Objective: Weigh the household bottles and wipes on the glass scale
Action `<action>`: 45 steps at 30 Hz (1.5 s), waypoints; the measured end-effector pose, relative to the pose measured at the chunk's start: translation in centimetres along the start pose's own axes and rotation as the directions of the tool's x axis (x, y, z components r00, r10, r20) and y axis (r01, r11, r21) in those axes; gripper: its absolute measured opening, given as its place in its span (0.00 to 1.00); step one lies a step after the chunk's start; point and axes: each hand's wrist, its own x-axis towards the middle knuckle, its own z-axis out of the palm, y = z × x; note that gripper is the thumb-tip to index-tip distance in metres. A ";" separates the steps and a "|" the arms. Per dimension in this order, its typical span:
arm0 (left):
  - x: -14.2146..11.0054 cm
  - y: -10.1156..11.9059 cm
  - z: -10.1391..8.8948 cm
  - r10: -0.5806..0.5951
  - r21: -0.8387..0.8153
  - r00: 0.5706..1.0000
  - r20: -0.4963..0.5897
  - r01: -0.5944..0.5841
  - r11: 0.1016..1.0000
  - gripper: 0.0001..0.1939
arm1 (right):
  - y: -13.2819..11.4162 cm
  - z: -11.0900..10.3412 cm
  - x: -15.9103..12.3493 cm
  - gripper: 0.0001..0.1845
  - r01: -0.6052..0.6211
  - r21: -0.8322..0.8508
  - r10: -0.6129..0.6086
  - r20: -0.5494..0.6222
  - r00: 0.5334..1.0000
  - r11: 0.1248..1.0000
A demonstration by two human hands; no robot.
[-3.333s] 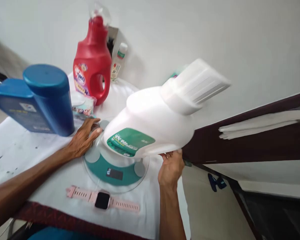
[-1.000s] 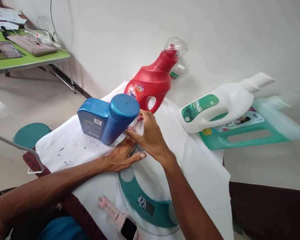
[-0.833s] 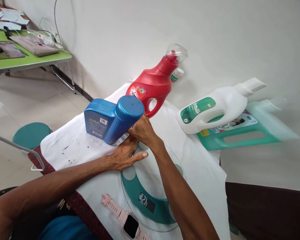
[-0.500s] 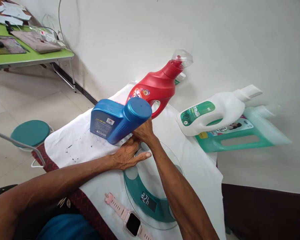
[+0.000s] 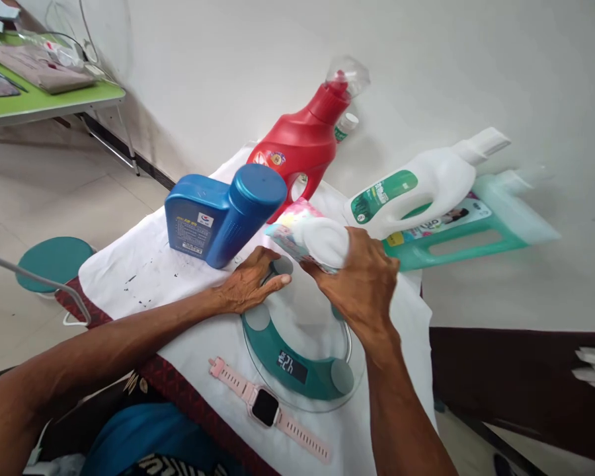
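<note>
My right hand (image 5: 364, 281) grips a pack of wet wipes (image 5: 300, 228), pink and teal with a white lid, and holds it tilted above a round glass scale (image 5: 292, 367). My left hand (image 5: 252, 281) rests open at the scale's left edge, thumb stretched out over the glass. The scale has a teal band and a lit display. Just beyond my left hand stands a blue bottle (image 5: 198, 215) with a thick cap. A pink-strapped smartwatch (image 5: 265, 406) lies in front of the scale on the white cloth (image 5: 149, 264).
Behind stands a red detergent bottle (image 5: 297, 142), partly hiding a small white-capped bottle (image 5: 346, 125). At the right are a white bottle (image 5: 441, 175) and a green jug (image 5: 480, 248), close to the wall. A teal stool (image 5: 54, 261) and a green table (image 5: 49, 99) are at the left.
The white bottle, earlier in my right hand over the scale, now stands at the right. My right hand has drawn the wipes pack out from behind the blue bottle. The left hand stays put.
</note>
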 end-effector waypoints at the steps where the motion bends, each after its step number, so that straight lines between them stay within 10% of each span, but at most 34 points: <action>1: 0.1 -0.1 0.0 0.001 0.003 1.000 -0.002 -0.001 1.000 0.27 | 1.0 -0.6 -1.4 0.32 -0.045 0.011 0.045 0.014 0.999 0.999; 7: 0.4 -0.5 -0.2 -0.067 0.020 0.997 -0.047 0.068 0.998 0.22 | 3.2 -2.4 -8.7 0.41 -0.256 0.134 0.235 0.155 0.960 0.957; 15: 0.6 -0.3 -0.3 -0.094 0.062 0.992 -0.087 0.100 0.993 0.25 | 4.8 -3.0 -11.1 0.47 -0.387 0.497 0.337 0.191 0.922 0.777; 22: 0.8 -0.3 -0.4 -0.084 0.110 0.994 -0.067 0.091 0.990 0.27 | 9.7 0.6 -16.1 0.31 -0.647 0.619 0.778 0.090 0.621 0.445; 45: 0.8 -0.1 -0.6 -0.066 0.163 0.997 -0.037 0.071 0.984 0.28 | 9.6 1.7 -16.7 0.35 -0.654 0.481 0.714 0.080 0.696 0.584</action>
